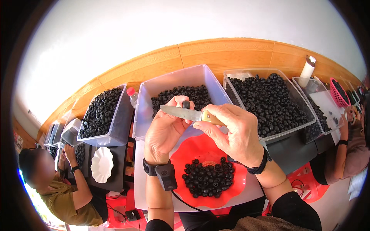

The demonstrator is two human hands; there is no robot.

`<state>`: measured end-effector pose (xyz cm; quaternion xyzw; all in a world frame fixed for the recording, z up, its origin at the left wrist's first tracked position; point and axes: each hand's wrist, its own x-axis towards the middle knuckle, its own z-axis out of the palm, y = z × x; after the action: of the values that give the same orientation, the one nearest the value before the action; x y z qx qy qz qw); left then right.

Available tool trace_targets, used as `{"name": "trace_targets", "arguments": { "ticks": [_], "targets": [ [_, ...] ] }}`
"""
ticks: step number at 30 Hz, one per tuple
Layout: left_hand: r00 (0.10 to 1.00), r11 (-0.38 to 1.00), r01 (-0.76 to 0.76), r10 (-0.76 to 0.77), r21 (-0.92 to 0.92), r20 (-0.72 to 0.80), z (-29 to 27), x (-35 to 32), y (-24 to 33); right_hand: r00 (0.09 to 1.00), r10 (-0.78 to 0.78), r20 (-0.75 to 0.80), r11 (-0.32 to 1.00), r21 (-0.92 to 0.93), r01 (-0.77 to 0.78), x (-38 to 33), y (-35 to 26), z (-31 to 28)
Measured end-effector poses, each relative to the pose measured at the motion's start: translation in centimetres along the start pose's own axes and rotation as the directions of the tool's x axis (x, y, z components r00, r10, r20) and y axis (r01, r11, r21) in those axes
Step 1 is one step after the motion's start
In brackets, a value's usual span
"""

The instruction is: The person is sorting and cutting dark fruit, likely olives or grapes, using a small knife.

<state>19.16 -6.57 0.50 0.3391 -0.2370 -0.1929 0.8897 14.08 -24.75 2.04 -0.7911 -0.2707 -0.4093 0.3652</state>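
My left hand (165, 129) pinches a small black fruit (186, 104) between its fingertips, held up over the table. My right hand (233, 129) grips a knife (185, 113) by its pale wooden handle, the blade lying flat against the fruit and pointing left. Below both hands a red scalloped plate (185, 148) holds a pile of black fruits (209, 177). Just beyond my hands stands a clear plastic bin (154, 90) with more black fruits (181, 95) in it.
A second clear bin (293, 100) heaped with black fruits stands to the right, another bin (111, 131) to the left. A white scalloped plate (101, 164) lies at left near a seated person (61, 192). Another person's arm (343, 150) shows at right, near a pink basket (339, 93) and a white bottle (307, 69).
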Motion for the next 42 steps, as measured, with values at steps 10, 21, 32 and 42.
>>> {"name": "trace_targets", "arguments": {
  "ticks": [10, 21, 32, 42],
  "targets": [
    [0.996, 0.999, 0.028, -0.026, -0.016, 0.088, -0.5, 0.1, 0.2, 0.999, 0.039, 0.015, 0.999, 0.015, -0.039, 0.0, 0.0, -0.1],
    [0.996, 0.986, 0.05, -0.039, -0.157, 0.077, 0.0, -0.3, 1.8, 0.983, 0.182, -0.001, 0.96, 0.215, -0.177, 0.0, -0.8, -1.1],
    [0.997, 0.994, 0.027, -0.019, -0.108, 0.071, -0.2, 0.0, 1.1, 0.998, 0.038, 0.054, 0.999, 0.006, -0.039, -0.3, -1.0, -0.7],
    [0.999, 0.99, 0.024, -0.017, -0.138, 0.051, -0.4, 0.1, 1.1, 0.999, 0.032, 0.002, 0.999, 0.009, -0.032, -0.3, -0.4, -0.1]
  ]
}}
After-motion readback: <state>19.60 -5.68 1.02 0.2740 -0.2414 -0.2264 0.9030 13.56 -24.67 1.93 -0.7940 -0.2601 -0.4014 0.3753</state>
